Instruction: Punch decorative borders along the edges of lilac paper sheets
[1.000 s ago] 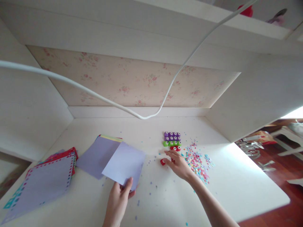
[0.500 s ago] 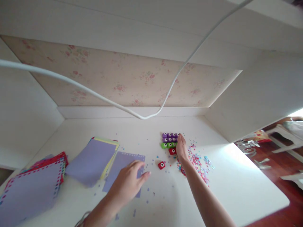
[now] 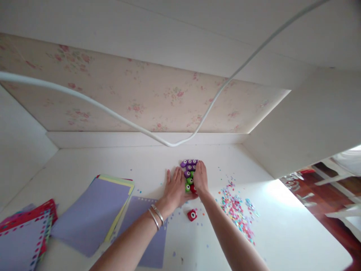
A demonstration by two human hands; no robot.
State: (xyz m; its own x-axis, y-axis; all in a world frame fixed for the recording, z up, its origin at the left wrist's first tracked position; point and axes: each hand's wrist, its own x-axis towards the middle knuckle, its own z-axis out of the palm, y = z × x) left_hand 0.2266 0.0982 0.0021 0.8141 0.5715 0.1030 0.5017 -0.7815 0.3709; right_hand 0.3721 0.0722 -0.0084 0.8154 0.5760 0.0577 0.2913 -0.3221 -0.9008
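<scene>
Several small craft punches with round white fronts stand huddled between my hands: purple punches (image 3: 190, 162) at the back, green punches (image 3: 187, 187) nearer me, and a red punch (image 3: 193, 188) partly covered. My left hand (image 3: 175, 188) presses along the group's left side, fingers stretched out and thumb reaching across the front. Against the right side rests my right hand (image 3: 200, 178), its fingers straight and side by side, hiding some punches. Another red punch (image 3: 192, 215) lies apart, closer to me. Beneath my left forearm is a purple sheet (image 3: 153, 248) with a punched top edge.
Colourful confetti (image 3: 235, 207) is scattered at the right. A stack of coloured paper (image 3: 96, 210) lies left, and punched sheets (image 3: 25, 241) sit further left. A white cable (image 3: 169, 144) hangs across the view. The desk (image 3: 293, 241) has side walls and a back ledge.
My left hand has moved from over the purple sheet to the punches' left side. The group has shifted left and bunched up between both hands, its rows now uneven. The view has tilted slightly.
</scene>
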